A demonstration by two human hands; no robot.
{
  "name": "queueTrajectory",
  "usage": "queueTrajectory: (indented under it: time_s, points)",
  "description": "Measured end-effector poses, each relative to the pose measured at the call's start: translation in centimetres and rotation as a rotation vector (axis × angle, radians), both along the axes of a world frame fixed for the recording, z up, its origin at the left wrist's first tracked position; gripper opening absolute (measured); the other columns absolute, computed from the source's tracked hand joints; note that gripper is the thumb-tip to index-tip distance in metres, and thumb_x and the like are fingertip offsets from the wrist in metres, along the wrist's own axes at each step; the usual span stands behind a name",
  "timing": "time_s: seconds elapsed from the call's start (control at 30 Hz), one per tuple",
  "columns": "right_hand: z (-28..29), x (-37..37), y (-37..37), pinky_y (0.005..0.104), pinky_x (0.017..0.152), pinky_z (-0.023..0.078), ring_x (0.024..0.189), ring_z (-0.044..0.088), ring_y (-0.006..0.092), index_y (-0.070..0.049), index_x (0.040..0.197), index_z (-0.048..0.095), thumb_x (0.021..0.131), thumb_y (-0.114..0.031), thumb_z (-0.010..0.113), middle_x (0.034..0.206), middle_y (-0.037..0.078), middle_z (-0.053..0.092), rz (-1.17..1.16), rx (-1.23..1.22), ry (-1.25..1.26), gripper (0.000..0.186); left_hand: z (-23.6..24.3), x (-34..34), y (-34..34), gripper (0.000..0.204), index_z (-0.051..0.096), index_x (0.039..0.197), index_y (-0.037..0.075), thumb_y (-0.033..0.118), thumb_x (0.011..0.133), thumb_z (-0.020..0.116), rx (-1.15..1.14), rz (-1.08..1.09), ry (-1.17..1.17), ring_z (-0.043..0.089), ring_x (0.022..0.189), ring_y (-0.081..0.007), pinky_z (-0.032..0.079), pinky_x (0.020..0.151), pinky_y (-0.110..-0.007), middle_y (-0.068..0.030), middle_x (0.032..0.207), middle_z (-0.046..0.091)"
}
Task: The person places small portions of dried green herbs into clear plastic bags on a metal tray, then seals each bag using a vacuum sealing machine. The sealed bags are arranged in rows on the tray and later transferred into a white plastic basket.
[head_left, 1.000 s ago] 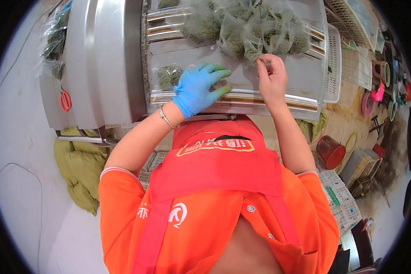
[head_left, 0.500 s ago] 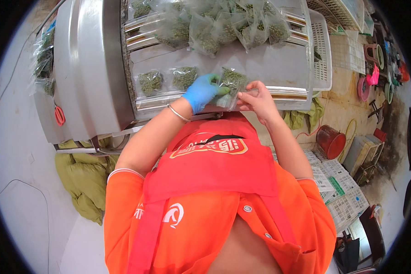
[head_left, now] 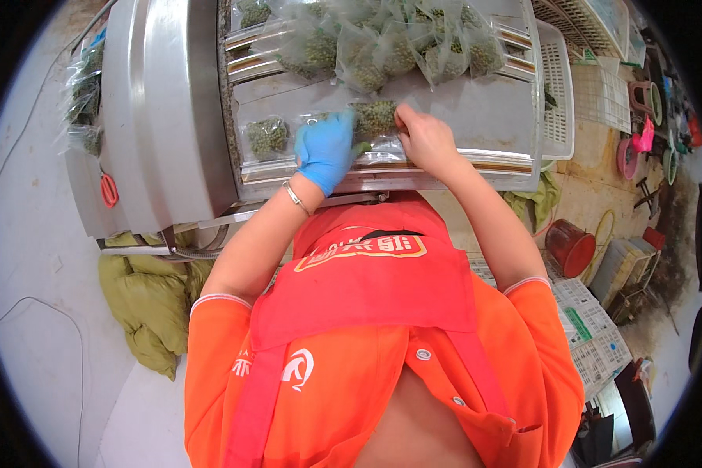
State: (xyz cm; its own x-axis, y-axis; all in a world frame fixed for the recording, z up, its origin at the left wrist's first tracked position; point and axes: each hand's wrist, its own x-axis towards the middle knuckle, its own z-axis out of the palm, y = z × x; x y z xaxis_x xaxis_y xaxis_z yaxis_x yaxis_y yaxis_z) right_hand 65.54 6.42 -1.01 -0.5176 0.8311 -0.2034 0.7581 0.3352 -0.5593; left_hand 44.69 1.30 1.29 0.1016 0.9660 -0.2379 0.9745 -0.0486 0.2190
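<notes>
A clear bag of small green berries (head_left: 374,118) lies near the front metal bar (head_left: 491,161) of a steel machine bed (head_left: 483,113). My left hand (head_left: 326,150), in a blue glove with green at the fingertips, grips the bag's left side. The bare fingers of my right hand (head_left: 427,142) pinch its upper right edge. To the left, another filled bag (head_left: 267,139) lies flat along the same bar. Between them, a further bag is mostly hidden behind my glove. Several more filled bags (head_left: 394,54) lie heaped across the rear bars.
A curved steel cover (head_left: 160,109) rises left of the bed. Red-handled scissors (head_left: 109,191) hang beyond it, below more packed bags (head_left: 84,97). White plastic basket (head_left: 555,93) stands against the right side. A red bucket (head_left: 569,248) is on the floor at right.
The bag has moved away from me and left, onto the bed, and now lies flatter. My right hand has shifted up to its far edge, and my left hand has turned over its left side.
</notes>
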Motion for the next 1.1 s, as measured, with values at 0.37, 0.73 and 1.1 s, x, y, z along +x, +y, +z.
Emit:
queueTrajectory:
  time_s: [0.37,0.73,1.1]
  points:
    - [2.8,0.4,-2.7,0.0438,0.077,0.048,0.097,0.06,0.0312,-0.014,0.102,0.063,0.07,-0.027,0.083,0.1,0.008,0.06,0.239,-0.079,-0.199,0.04,-0.7,-2.1,2.2,0.068,0.053,0.141,0.042,0.034,0.077,0.075,0.363,-0.516,-0.01,0.048,0.131,-0.0305,0.02,0.119,-0.059,-0.0087,0.144,0.05]
    - [1.9,1.9,-3.8,0.0389,0.072,0.043,0.087,0.057,0.0255,-0.009,0.088,0.062,0.077,-0.012,0.071,0.092,0.005,0.057,0.295,0.326,0.178,0.015,0.0,-2.6,2.0,0.075,0.046,0.149,0.041,0.027,0.081,0.073,0.14,-0.505,-0.076,0.05,0.123,-0.0336,0.026,0.114,-0.057,-0.0111,0.124,0.057]
    - [-0.7,2.5,-4.8,0.0388,0.073,0.042,0.085,0.056,0.0237,-0.013,0.086,0.061,0.078,-0.015,0.065,0.084,0.003,0.056,0.339,0.345,0.254,0.009,1.1,-1.5,1.2,0.071,0.048,0.147,0.036,0.039,0.08,0.074,0.151,-0.451,-0.07,0.051,0.121,-0.0331,0.021,0.117,-0.058,-0.0092,0.123,0.057]
